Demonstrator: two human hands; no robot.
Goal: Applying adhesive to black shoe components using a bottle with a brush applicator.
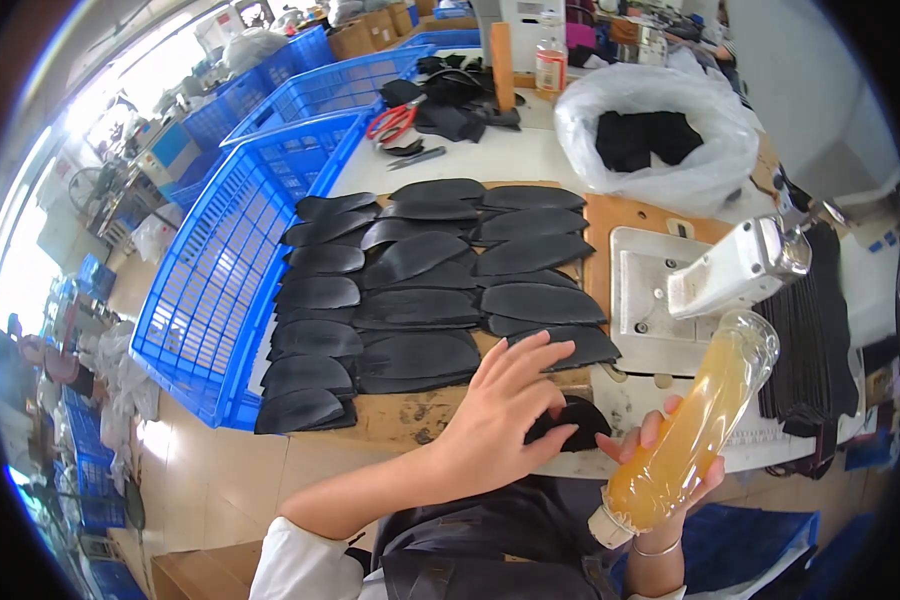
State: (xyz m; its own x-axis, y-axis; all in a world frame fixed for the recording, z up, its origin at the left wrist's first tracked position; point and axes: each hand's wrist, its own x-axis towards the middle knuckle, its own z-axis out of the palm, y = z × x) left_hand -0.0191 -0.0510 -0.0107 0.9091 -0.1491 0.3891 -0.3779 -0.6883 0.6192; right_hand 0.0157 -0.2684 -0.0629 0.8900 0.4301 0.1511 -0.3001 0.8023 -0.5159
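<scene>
My right hand [660,450] is wrapped round a clear plastic bottle [690,430] of cloudy yellow liquid. The bottle is tilted, its pale cap end down toward me and its crumpled base up at the right. My left hand [500,415] hovers at the table's front edge with its fingers apart. Its thumb and index finger lie over a small black piece [585,418]; whether they touch it I cannot tell. Just beyond, flat black curved pieces [417,355], leather-like, overlap in three columns on a brown board [390,415].
A white sewing-type machine [730,268] stands at the right, beside stacked dark strips [808,345]. Blue crates [210,270] line the left. Farther back are red-handled scissors [392,122], black scraps [455,115], a plastic bag [580,120] holding black material and a glass bottle [550,65].
</scene>
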